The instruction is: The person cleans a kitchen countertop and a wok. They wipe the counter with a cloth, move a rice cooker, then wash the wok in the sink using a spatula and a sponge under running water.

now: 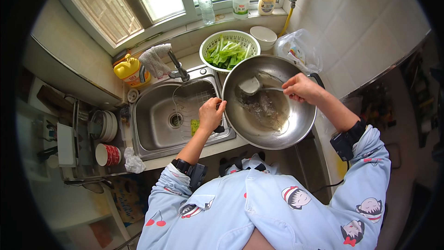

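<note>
A wide metal wok (305,125) with some cloudy liquid in its bottom stands right of the sink. My right hand (301,89) grips the handle of a metal ladle (250,85), whose bowl lies inside the wok toward its upper left. My left hand (211,114) is at the wok's left edge, its fingers closed round the black handle there. Behind the wok, a white plastic colander (205,56) holds green leafy vegetables (227,53). White bowls (263,34) are stacked beside the colander.
On the left lies a stainless-steel sink (152,111) with a wire rack (194,111), a green sponge (195,125) and a faucet (178,71). A yellow jug (129,71) stands behind it. Bottles line the windowsill; a clear plastic bag (303,50) lies behind the wok.
</note>
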The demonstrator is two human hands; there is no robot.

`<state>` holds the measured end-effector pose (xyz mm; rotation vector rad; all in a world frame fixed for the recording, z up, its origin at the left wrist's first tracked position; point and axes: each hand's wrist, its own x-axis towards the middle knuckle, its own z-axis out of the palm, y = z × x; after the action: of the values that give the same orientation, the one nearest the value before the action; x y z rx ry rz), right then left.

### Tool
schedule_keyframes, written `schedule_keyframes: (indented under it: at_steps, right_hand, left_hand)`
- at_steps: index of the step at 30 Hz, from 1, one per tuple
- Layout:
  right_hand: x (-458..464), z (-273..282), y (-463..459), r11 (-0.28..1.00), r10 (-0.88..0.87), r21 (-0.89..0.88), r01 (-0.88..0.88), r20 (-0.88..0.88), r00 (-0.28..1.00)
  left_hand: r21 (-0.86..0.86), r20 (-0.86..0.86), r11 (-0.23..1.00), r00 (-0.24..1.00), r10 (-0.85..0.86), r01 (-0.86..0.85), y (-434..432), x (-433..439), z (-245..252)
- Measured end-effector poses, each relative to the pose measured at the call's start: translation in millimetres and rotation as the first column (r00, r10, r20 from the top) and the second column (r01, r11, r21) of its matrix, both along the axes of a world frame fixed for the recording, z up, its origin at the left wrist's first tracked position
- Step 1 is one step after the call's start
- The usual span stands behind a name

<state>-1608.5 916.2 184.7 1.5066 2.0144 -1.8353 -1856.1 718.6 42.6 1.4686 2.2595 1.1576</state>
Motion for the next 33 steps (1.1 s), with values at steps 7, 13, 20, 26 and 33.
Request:
schedule_keyframes:
  at_steps: [7,13,20,26,33]
  right_hand:
    - [-30,42,4,0.966,0.234,0.111,-0.235,0.020,0.972]
    - [-51,40,-15,0.783,0.525,0.182,-0.594,0.317,0.790]
    - [-18,32,-2,0.818,0.506,0.035,-0.575,0.431,0.747]
    - [28,37,8,0.839,0.477,-0.015,-0.545,0.503,0.721]
    - [57,62,13,0.719,0.527,-0.058,-0.692,0.694,0.490]
  left_hand:
    - [-0.019,-0.023,1.000,1.000,0.001,-0.001,1,-1,-2]
    - [-0.008,0.008,1.000,1.000,-0.003,0.003,0,-1,-2]
    - [0.015,-0.024,1.000,1.000,0.008,-0.007,1,-2,-6]
    - [0.010,-0.006,1.000,1.000,0.011,-0.011,1,-2,-7]
    - [0.030,-0.023,1.000,1.000,0.000,0.001,2,-3,-7]
